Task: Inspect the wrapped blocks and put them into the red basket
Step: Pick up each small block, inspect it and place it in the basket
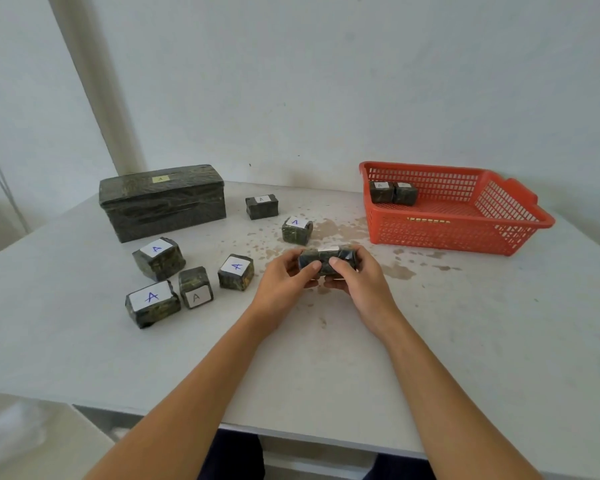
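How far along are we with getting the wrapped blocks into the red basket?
Done: two wrapped blocks sit in the far left corner of the red basket. In hand: the left hand and right hand grip one block together. Left: six small blocks lie on the table, plus the large wrapped box, if it counts.

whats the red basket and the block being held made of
The red basket: probably moulded plastic, matte, going by its uniform colour and slotted lattice walls. The held block: wrapped in dark glossy film, likely plastic, with glints and creases; core hidden.
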